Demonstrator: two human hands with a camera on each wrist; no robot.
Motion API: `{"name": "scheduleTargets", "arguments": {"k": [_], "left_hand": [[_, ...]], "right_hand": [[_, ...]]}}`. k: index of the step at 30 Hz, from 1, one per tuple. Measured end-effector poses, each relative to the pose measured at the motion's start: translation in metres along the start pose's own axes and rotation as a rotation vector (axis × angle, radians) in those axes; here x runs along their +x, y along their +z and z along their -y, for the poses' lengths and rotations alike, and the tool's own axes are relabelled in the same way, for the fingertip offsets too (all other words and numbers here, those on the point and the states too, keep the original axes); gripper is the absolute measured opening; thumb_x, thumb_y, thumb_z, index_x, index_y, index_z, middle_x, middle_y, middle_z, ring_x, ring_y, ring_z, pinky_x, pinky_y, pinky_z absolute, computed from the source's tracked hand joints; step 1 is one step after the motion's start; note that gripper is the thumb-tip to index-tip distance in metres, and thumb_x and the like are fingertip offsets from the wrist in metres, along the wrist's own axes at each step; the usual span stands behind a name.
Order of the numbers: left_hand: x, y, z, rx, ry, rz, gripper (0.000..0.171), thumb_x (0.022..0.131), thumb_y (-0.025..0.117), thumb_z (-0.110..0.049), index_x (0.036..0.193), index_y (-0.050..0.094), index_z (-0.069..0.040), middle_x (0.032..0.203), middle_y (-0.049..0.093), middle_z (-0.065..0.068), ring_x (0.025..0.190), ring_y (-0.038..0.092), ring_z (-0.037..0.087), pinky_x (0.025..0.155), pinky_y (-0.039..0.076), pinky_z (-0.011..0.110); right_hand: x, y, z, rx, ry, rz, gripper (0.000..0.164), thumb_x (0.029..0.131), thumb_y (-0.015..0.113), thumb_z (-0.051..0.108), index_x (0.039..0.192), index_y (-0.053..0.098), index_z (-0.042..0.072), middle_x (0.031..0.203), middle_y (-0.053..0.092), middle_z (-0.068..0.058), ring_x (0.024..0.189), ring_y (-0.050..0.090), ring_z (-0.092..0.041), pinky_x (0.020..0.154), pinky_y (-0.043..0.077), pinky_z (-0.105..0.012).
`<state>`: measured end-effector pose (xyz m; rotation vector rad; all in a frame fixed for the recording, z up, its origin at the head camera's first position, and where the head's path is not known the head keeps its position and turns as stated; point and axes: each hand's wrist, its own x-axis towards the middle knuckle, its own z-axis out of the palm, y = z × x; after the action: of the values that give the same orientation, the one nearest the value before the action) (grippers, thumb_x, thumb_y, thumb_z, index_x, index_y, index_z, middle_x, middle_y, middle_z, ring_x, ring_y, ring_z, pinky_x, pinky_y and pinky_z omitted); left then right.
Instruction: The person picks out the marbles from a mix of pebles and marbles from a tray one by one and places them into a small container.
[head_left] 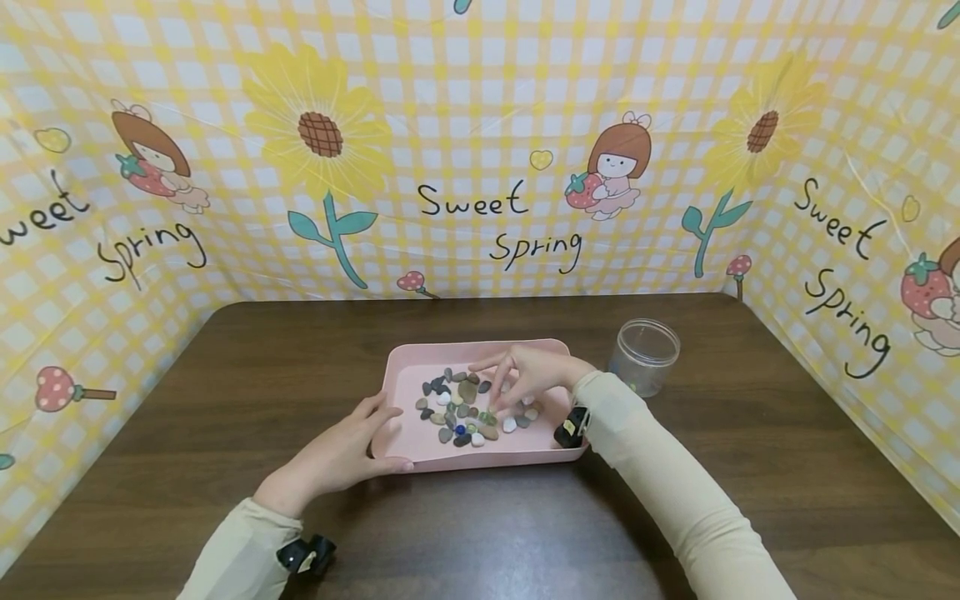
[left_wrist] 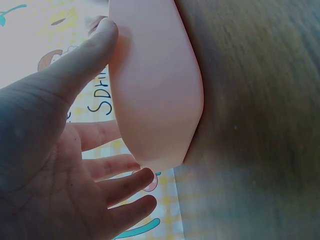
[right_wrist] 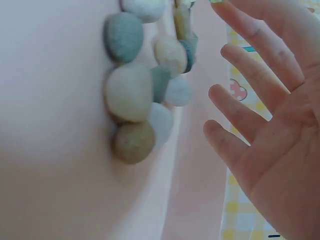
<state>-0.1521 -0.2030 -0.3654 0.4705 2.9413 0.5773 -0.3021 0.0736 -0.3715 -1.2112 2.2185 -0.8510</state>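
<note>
A shallow pink tray [head_left: 401,362] holds many small pebbles [head_left: 467,392] in grey, white, brown and black, plus a blue marble [head_left: 461,430] and some clear green marbles [head_left: 472,428]. My left hand [head_left: 341,446] grips the tray's near left corner, thumb over the front rim and forefinger on the left rim. In the left wrist view its other fingers spread beside the tray's outer wall. Over the pebbles, my right hand [head_left: 528,371] reaches down and pinches a green marble [right_wrist: 216,1], only its edge showing. The other right fingers [right_wrist: 245,107] are spread out.
A clear, lidless plastic jar [head_left: 647,358] stands right of the tray, behind the right forearm, with a little green showing low inside. The brown wooden table [head_left: 300,358] is backed by a yellow checked cloth [head_left: 450,100]. Both wrists carry small black cameras [head_left: 306,554].
</note>
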Motion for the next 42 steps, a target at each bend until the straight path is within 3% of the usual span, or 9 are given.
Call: {"name": "scheduleTargets", "arguments": {"k": [13,21,35,42], "left_hand": [[0.0,0.0,0.001,0.004,0.01,-0.014,0.081,0.075,0.069,-0.057,0.132,0.049,-0.003,0.145,0.032,0.029,0.123,0.047,0.043,0.096,0.043,0.054],[0.0,0.0,0.0,0.0,0.007,-0.013,0.082,0.074,0.069,-0.056,0.133,0.048,-0.002,0.146,0.031,0.03,0.124,0.046,0.044,0.096,0.042,0.054],[0.0,0.0,0.0,-0.002,0.009,-0.012,0.082,0.074,0.069,-0.056,0.132,0.048,-0.001,0.145,0.031,0.03,0.123,0.046,0.045,0.096,0.043,0.054],[0.0,0.001,0.001,0.003,0.012,-0.019,0.082,0.074,0.069,-0.056,0.132,0.049,-0.001,0.145,0.031,0.03,0.123,0.047,0.044,0.096,0.043,0.054]], "right_hand": [[-0.011,-0.013,0.009,-0.021,-0.006,-0.063,0.005,0.077,0.075,0.019,0.082,0.076,0.019,0.144,0.047,-0.003,0.138,0.036,-0.021,0.114,0.023,-0.048],[-0.022,-0.024,0.015,-0.004,-0.084,-0.114,0.01,0.079,0.073,0.014,0.086,0.074,0.006,0.142,0.047,-0.013,0.136,0.039,-0.024,0.112,0.029,-0.046],[-0.039,-0.029,0.018,0.048,-0.03,-0.187,0.004,0.08,0.074,0.024,0.082,0.073,0.02,0.142,0.049,-0.004,0.137,0.037,-0.018,0.113,0.027,-0.047],[-0.05,-0.033,0.016,0.061,-0.069,-0.267,0.007,0.08,0.074,0.019,0.085,0.074,0.015,0.138,0.052,-0.005,0.135,0.04,-0.022,0.112,0.027,-0.051]]}}
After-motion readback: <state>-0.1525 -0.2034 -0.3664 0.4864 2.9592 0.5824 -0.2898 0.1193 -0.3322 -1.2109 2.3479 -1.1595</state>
